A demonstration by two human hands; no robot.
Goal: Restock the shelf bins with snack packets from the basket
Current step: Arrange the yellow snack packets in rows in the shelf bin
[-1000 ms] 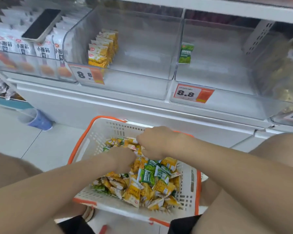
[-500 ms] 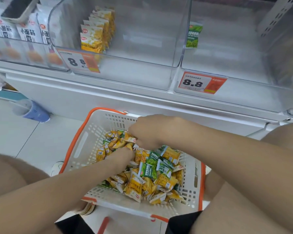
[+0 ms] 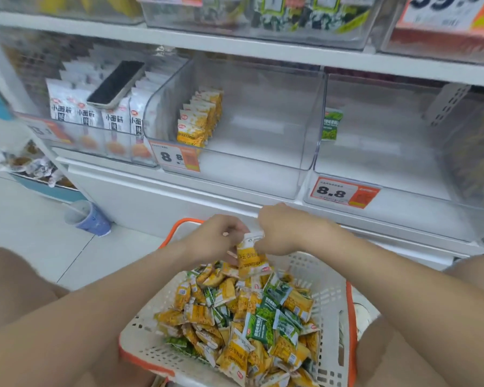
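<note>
Head view looks down on a white basket [image 3: 329,277] with an orange rim, set low in front of the shelf and heaped with small snack packets [image 3: 243,317], mostly yellow with some green ones mixed in. Above the far end of the heap the left hand [image 3: 215,238] and the right hand [image 3: 281,233] are close together, both with fingers curled on a yellow packet [image 3: 250,261] that hangs upright between them. The right hand pinches its pale top edge; whether more than one packet is in the grip cannot be told. On the shelf, the middle bin [image 3: 263,157] of clear plastic holds a short row of yellow packets [image 3: 199,121] standing on edge along its left side. The right bin [image 3: 389,169] holds a single green packet [image 3: 331,125] upright against its left wall, and an orange price tag [image 3: 344,192] on its front reads 8.8. The left bin [image 3: 76,142] is packed with white packets [image 3: 90,115], with a phone [image 3: 116,83] lying on top of them. A blue cup [image 3: 91,219] stands on the floor beside the shelf
</note>
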